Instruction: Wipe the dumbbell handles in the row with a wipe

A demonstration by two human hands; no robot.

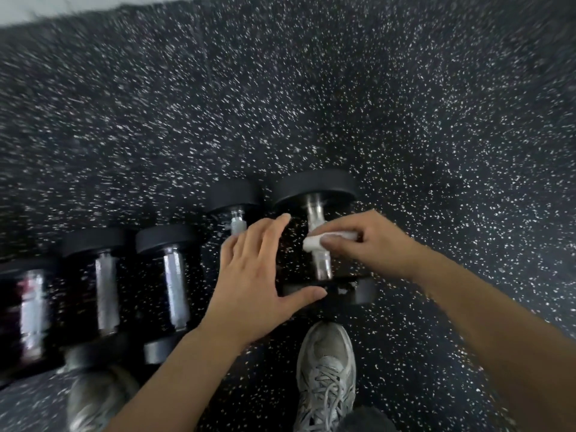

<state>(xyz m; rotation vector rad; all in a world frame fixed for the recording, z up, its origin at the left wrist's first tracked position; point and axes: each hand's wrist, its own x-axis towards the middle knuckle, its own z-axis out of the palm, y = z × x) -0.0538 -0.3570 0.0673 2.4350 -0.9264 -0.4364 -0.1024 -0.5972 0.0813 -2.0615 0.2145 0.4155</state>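
Several black dumbbells with steel handles lie in a row on the speckled floor. My right hand presses a folded white wipe around the handle of the rightmost dumbbell. My left hand hovers open with fingers spread, covering most of the neighbouring dumbbell, whose handle top shows by my fingertips; the thumb reaches toward the rightmost dumbbell's near head. Further left lie two more dumbbells, one and another, and a blurred one at the frame edge.
Black rubber floor with white flecks stretches beyond and to the right of the row. My grey sneaker stands just below the rightmost dumbbell; the other shoe is at the lower left. A pale wall strip runs along the top left.
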